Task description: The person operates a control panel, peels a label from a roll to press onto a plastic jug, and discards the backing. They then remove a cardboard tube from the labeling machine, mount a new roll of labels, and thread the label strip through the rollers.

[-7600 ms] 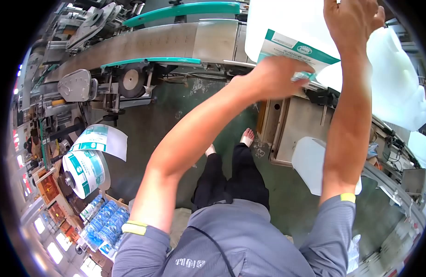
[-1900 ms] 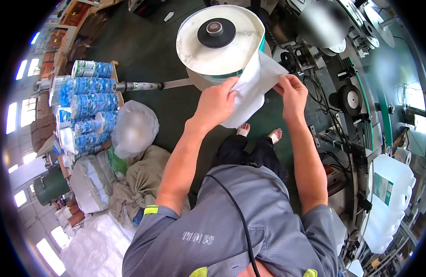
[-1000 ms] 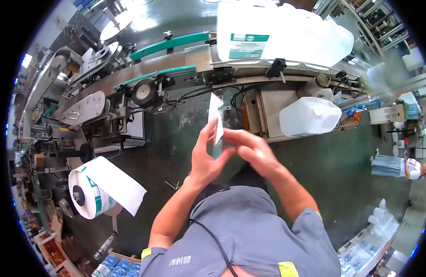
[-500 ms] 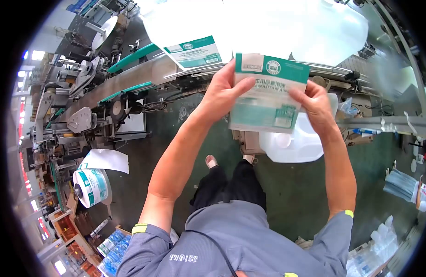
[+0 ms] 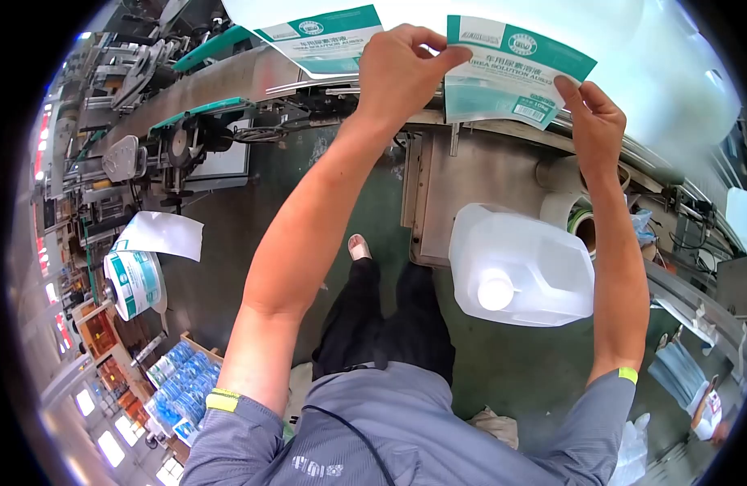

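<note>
A green and white printed label is stretched between my two hands near the top of the view, in front of a large white container. My left hand pinches its left edge between thumb and fingers. At its right side, my right hand grips the edge. Just left of my left hand, a similar label lies on a white container's face. Below my right hand stands a translucent jug with a white cap.
Conveyor machinery runs along the upper left. A label roll hangs at the left, above blue-wrapped goods. Tape rolls lie beside the jug. Blue masks hang at the right.
Both hands have moved up with the label, bringing it against the white container. The capped jug below, partly covered before, now shows almost fully. The whole view has shifted.
</note>
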The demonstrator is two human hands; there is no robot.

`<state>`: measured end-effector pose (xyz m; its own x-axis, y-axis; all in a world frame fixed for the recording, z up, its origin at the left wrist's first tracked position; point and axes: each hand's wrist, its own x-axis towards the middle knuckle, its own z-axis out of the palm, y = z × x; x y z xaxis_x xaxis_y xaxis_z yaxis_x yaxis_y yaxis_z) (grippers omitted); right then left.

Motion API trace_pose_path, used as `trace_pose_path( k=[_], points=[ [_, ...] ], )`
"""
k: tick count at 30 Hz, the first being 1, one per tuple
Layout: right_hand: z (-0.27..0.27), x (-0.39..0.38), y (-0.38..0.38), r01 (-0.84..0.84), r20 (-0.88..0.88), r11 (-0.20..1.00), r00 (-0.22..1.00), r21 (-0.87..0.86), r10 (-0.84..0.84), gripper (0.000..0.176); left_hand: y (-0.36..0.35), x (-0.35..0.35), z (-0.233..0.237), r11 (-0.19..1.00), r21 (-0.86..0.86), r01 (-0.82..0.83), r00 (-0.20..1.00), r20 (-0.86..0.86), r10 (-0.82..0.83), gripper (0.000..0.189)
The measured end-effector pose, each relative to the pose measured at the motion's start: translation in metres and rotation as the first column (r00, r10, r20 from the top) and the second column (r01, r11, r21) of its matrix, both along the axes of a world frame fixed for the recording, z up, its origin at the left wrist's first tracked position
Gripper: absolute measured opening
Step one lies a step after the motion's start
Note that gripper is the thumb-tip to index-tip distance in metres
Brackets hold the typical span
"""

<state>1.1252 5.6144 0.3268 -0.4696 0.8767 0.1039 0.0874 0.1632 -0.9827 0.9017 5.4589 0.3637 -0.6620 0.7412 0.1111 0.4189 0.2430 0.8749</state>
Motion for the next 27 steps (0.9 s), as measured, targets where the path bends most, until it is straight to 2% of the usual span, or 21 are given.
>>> trace_pose_path(
  k=[2,5,10,18,25,27],
  points=[
    [-0.001,-0.011,-0.001,0.014,-0.026,1.0,1.0,0.013,-0.014,0.025,0.008,-0.008,-0.006,1.0,-0.009,-0.011,0.994,-0.108,0.01,0.042],
    [-0.002,-0.015,0.001,0.05,-0.035,0.998,0.998,0.025,-0.049,0.026,0.015,-0.011,-0.011,1.0,-0.002,-0.005,0.989,-0.15,0.005,0.041],
    [-0.006,-0.014,0.002,0.104,-0.001,0.994,0.995,0.026,-0.104,0.027,0.02,-0.007,-0.014,0.999,0.022,-0.026,0.989,-0.146,0.029,0.04],
    [-0.019,-0.016,0.0,0.155,-0.091,0.983,0.985,0.096,-0.147,0.025,0.022,-0.004,-0.017,0.998,0.047,-0.049,0.99,-0.126,0.055,0.037],
    [-0.017,-0.017,-0.003,0.175,-0.069,0.983,0.983,0.058,-0.171,0.02,0.021,-0.003,-0.017,0.996,0.068,-0.052,0.994,-0.098,0.058,0.035],
    [-0.017,-0.018,-0.004,0.155,-0.127,0.987,0.981,0.038,-0.149,0.021,0.022,-0.003,-0.018,0.996,0.074,-0.043,0.993,-0.104,0.051,0.035]
  ],
)
